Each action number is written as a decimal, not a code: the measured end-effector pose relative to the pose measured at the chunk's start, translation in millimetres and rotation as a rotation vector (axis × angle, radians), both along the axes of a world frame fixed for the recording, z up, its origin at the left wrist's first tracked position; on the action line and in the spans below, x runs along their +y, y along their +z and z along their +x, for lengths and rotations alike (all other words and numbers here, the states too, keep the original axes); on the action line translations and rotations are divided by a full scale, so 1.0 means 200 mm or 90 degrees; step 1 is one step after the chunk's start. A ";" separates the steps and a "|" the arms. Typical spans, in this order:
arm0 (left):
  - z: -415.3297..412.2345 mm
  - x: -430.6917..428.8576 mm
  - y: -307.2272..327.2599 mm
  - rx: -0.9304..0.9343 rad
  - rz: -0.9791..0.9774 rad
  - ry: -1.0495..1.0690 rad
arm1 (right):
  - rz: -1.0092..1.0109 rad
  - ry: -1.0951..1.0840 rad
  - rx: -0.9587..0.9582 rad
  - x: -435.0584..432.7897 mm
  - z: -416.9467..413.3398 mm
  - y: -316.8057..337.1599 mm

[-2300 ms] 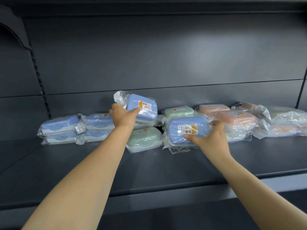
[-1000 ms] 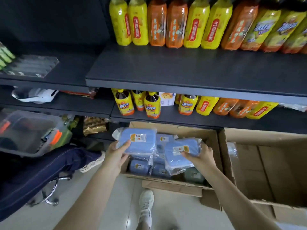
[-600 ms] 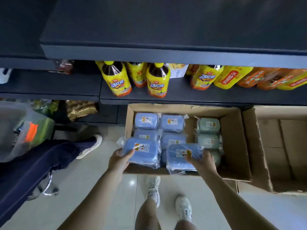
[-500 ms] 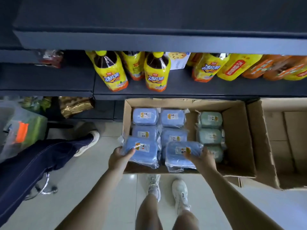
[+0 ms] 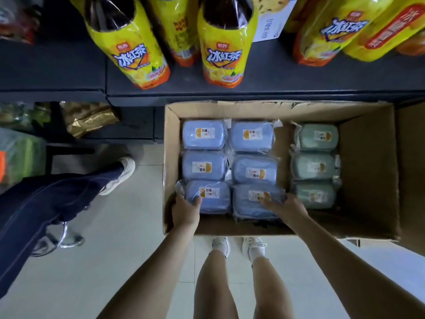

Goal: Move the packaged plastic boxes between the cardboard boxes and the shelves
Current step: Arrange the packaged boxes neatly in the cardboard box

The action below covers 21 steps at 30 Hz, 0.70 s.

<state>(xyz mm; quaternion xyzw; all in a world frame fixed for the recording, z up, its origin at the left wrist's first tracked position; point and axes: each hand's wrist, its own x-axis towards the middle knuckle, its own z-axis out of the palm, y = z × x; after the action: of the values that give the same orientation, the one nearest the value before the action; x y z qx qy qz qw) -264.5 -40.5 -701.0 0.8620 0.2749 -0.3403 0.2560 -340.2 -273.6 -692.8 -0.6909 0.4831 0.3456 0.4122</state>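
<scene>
An open cardboard box stands on the floor below the shelves. Inside lie two columns of blue packaged plastic boxes and, to the right, a column of green ones. My left hand grips a blue packaged box at the near left of the carton, thumb on its top. My right hand holds a second blue packaged box beside it, fingers spread over its top and right end. Both packages sit low in the near row.
A dark shelf right above the carton carries yellow tea bottles. A second cardboard box stands at the right edge. Another person's leg in dark trousers and a stool frame occupy the floor at left. My own feet stand just before the carton.
Both hands carried the two blue packages from the shelf down to the carton and lowered them into its near row. The camera has tilted down and closer.
</scene>
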 end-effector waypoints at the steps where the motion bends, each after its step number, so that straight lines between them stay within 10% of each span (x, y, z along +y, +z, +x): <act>1: -0.01 0.00 -0.02 0.009 0.014 -0.013 | -0.002 0.001 -0.005 0.00 0.00 -0.02; 11: -0.07 -0.10 -0.05 -0.092 0.153 -0.293 | -0.043 0.033 -0.008 0.02 0.02 -0.08; 21: -0.02 -0.05 -0.12 -0.077 0.095 -0.217 | -0.057 0.080 -0.005 0.07 0.07 -0.23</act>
<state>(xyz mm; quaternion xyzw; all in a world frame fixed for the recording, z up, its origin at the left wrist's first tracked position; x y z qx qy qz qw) -268.3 -50.6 -724.2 0.9314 0.1338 -0.3053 0.1464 -327.0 -258.9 -738.5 -0.7388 0.4524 0.3462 0.3601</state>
